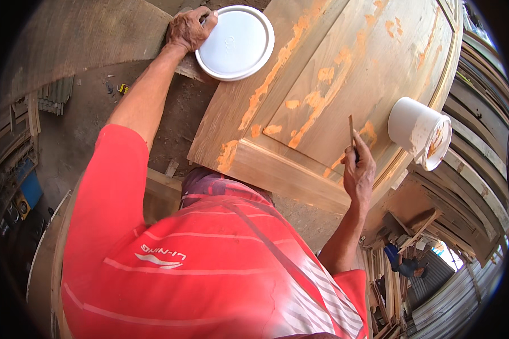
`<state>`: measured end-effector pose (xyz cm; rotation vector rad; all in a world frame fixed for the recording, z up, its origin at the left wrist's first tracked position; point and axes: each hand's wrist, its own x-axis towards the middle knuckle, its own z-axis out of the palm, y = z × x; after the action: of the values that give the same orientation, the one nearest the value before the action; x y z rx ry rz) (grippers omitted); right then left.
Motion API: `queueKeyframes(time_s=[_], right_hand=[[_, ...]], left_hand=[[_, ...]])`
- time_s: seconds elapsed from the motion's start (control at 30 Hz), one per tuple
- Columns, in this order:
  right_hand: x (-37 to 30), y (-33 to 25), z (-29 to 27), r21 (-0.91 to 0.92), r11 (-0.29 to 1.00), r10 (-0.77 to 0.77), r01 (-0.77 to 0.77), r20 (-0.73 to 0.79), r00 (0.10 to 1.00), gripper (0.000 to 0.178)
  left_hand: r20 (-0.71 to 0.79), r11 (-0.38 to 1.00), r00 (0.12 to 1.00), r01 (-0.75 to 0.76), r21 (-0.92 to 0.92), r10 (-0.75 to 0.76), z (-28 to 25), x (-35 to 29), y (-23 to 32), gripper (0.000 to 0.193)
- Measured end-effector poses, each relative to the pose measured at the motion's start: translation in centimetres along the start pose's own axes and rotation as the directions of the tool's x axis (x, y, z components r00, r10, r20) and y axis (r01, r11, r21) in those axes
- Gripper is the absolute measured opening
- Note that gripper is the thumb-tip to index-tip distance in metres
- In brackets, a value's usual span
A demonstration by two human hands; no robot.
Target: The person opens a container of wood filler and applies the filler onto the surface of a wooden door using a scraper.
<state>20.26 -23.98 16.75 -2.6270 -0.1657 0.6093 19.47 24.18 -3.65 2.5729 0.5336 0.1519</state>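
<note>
A wooden panel door (345, 73) lies in front of me, with orange filler (316, 104) smeared in streaks and patches over its boards and joints. At the far left corner, my left hand (191, 28) is closed at the rim of a round white plastic lid (234, 44), its thumb over the edge; the curled fingers are partly hidden. My right hand (360, 169) grips a thin, flat putty knife (351, 129), seen nearly edge-on, above the door's near right part. A white plastic tub (413, 125) smeared with filler stands right of that hand, on the door.
A broad curved-looking wooden board (85, 42) reaches in from the upper left. Stacked boards (475, 130) line the right side. Another person (404, 263) is at the lower right, farther off. A small yellow-and-black object (123, 88) lies on the dirt floor.
</note>
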Motion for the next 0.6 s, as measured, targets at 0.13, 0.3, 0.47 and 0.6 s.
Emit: queueKeyframes(time_s=[0.13, 0.3, 0.47, 0.6], right_hand=[[-8.1, 2.0, 2.3, 0.120, 0.982, 0.141, -0.149, 0.073, 0.987, 0.043], [-16.7, 3.6, 4.6, 0.253, 0.940, 0.204, -0.228, 0.117, 0.972, 0.043], [-21.4, 4.9, 6.7, 0.305, 0.919, 0.224, -0.250, 0.117, 0.968, 0.043], [-24.1, 6.6, 8.9, 0.418, 0.884, 0.203, -0.211, 0.064, 0.977, 0.043]], left_hand=[[-0.019, 0.999, 0.999, 0.031, -0.034, -0.032, 0.4, -0.2, -1.1, 0.059], [-0.075, 0.996, 0.997, 0.013, -0.083, -0.019, 1.2, -0.9, -1.6, 0.056], [-0.215, 0.817, 0.938, 0.109, -0.566, -0.273, -1.3, -3.8, -3.7, 0.044], [-0.230, 0.712, 0.926, 0.056, -0.700, -0.299, -7.1, -11.9, 1.4, 0.044]])
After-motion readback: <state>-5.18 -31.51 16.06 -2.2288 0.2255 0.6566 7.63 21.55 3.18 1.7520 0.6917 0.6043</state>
